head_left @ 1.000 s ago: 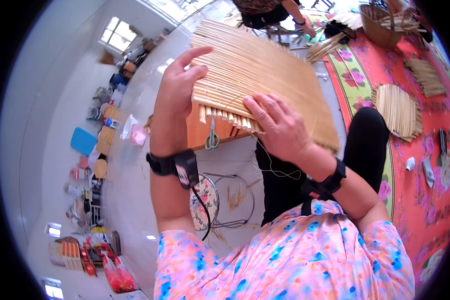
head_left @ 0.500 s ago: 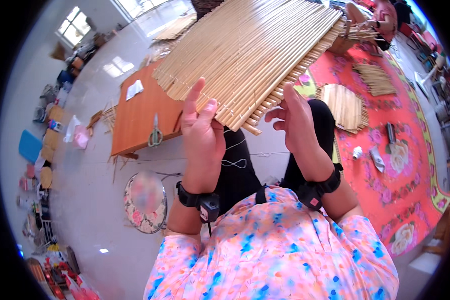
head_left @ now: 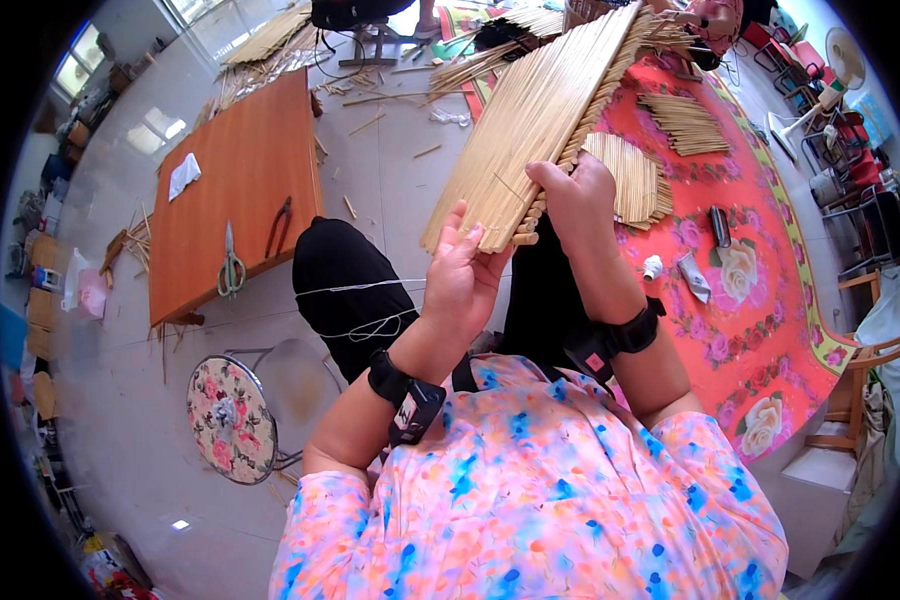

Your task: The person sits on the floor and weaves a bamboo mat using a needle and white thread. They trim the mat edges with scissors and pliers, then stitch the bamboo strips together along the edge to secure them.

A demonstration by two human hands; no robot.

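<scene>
The left hand [head_left: 457,288] is gripping the near corner of a bamboo-like stick mat [head_left: 530,130], the right hand [head_left: 585,205] clasping its right edge; both are holding it slanting in mid-air. The sticks are lying packed together, so assembly seems well advanced; loose thread [head_left: 375,328] is trailing, apparently untrimmed. Scissors [head_left: 231,270] are lying at the tabletop's [head_left: 240,180] near edge.
</scene>
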